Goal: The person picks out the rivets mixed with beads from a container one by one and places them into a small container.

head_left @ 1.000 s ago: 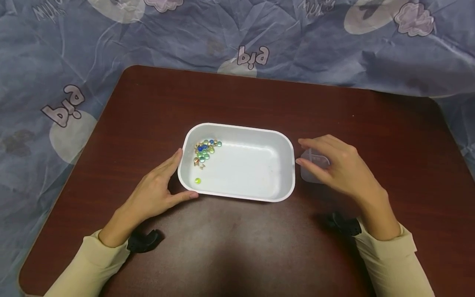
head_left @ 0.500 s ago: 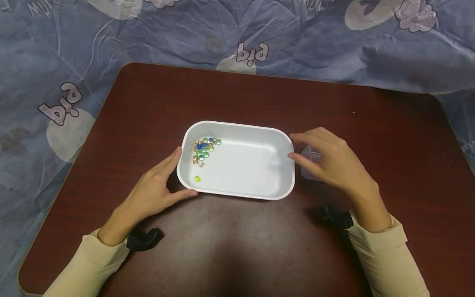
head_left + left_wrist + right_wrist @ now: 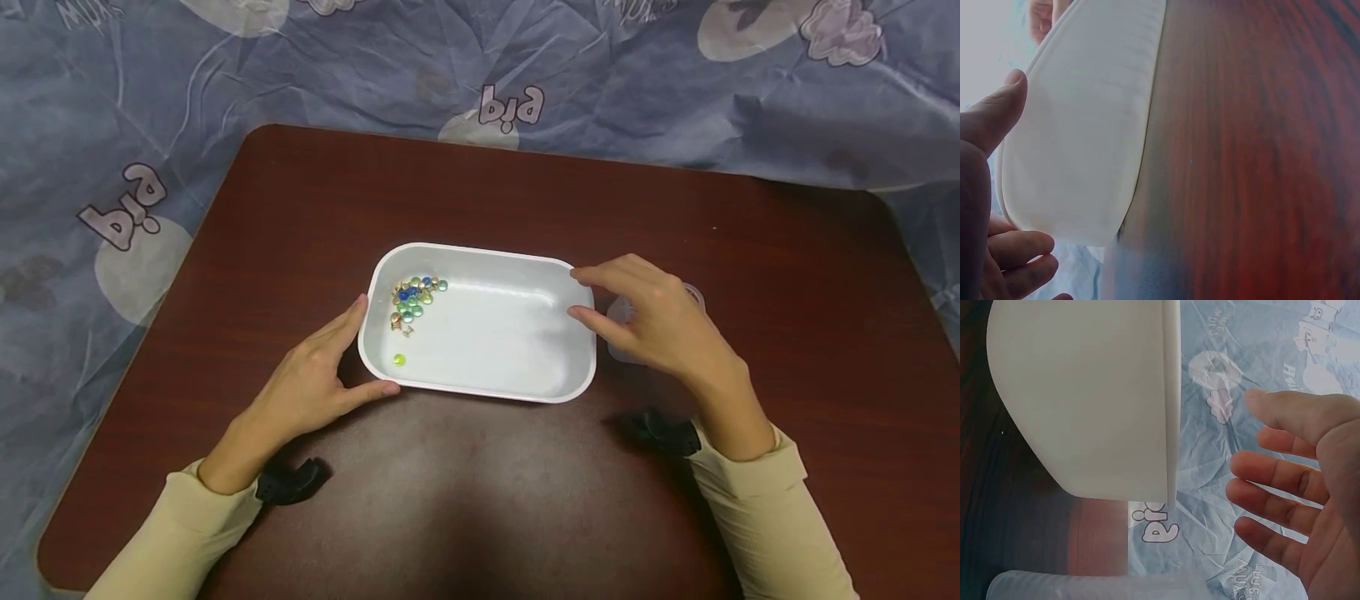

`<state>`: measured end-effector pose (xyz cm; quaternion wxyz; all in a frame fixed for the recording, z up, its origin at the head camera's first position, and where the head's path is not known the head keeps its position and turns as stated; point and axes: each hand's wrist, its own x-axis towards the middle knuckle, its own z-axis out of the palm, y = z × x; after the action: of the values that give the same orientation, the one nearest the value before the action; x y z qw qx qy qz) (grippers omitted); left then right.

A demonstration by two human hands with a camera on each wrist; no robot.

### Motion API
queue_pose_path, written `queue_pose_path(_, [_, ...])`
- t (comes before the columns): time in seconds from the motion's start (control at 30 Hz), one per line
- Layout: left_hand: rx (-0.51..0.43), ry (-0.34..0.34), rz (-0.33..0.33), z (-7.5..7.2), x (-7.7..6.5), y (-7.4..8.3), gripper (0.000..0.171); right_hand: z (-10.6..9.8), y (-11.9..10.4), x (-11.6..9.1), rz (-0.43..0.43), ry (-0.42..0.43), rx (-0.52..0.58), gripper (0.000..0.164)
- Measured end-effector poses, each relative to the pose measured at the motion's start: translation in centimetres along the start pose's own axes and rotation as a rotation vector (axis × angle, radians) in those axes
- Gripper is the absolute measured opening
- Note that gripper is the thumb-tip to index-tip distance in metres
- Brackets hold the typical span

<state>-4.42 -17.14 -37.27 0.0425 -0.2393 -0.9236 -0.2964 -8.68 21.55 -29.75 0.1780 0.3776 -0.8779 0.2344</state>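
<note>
A white rectangular tray (image 3: 495, 350) with rounded corners stands on the table. In its left end lie several shiny glass beads (image 3: 412, 308) in blue and green, mixed with small gold-coloured pieces (image 3: 396, 323). One yellow-green bead (image 3: 399, 360) lies apart near the front left corner. My left hand (image 3: 315, 379) holds that corner, its fingers along the left wall and thumb at the front rim. Over the tray's right end hovers my right hand (image 3: 660, 321), thumb and fingers spread apart with nothing between them. In the right wrist view, its fingertips (image 3: 1247, 464) appear above the rim's level.
A clear plastic container (image 3: 624, 346) sits just right of the tray, partly hidden beneath my right hand. The dark red-brown table (image 3: 480, 196) reaches back to a blue printed cloth (image 3: 360, 75). A black strap piece shows at each wrist.
My right hand has moved left, from beside the tray above the clear container to over the tray's right end. My left hand, the tray and the beads keep their places.
</note>
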Motion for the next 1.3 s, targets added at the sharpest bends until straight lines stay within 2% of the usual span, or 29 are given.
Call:
queue_pose_path(0.27, [-0.003, -0.026, -0.018, -0.1, 0.1, 0.1, 0.108, 0.0, -0.3, 0.3, -0.021, 0.009, 0.012, 0.037])
queue_pose_path(0.67, [-0.013, -0.011, -0.003, 0.0, 0.1, 0.0, 0.108, -0.3, -1.1, 1.9, -0.051, 0.002, 0.013, 0.033])
queue_pose_path(1.03, [-0.010, -0.015, 0.015, -0.1, 0.2, -0.1, 0.108, 0.8, -0.4, 3.0, -0.013, -0.043, 0.046, 0.030])
queue_pose_path(1.3, [-0.008, -0.009, 0.023, -0.1, 0.1, -0.1, 0.106, 0.6, -0.7, 4.1, 0.011, -0.045, 0.069, 0.030])
